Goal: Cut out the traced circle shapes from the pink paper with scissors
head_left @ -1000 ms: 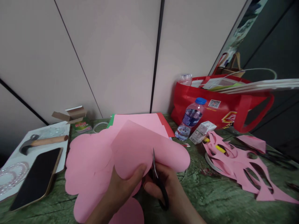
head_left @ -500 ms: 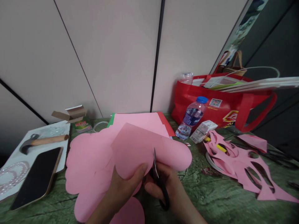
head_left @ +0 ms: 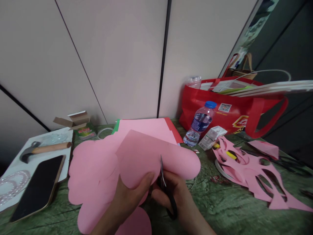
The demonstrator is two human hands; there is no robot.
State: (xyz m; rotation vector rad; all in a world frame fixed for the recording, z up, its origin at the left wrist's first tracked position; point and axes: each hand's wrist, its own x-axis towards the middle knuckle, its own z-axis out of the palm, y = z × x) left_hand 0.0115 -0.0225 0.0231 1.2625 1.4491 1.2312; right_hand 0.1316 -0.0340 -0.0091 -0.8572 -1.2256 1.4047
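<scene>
My left hand (head_left: 133, 194) grips a sheet of pink paper (head_left: 140, 153) near its lower edge, the thumb lying on top. The sheet's right part curls over into a roll. My right hand (head_left: 174, 195) is closed around black-handled scissors (head_left: 163, 181), their blades pointing up and set into the paper beside my left thumb. Whether the blades are fully closed I cannot tell. Beneath the sheet and my left hand lie pink paper cutouts (head_left: 93, 173) with rounded edges, partly covered.
Behind lies a pink paper stack (head_left: 146, 123). Rightward are a water bottle (head_left: 200, 124), a small white box (head_left: 212, 137), a red bag (head_left: 220, 112) and pink paper scraps (head_left: 255, 171). Leftward lie a phone (head_left: 37, 187), a hammer (head_left: 46, 148) and an opened small box (head_left: 84, 130).
Almost nothing differs. The whole view has shifted very slightly, while both hands, the scissors and the pink sheet keep nearly the same positions.
</scene>
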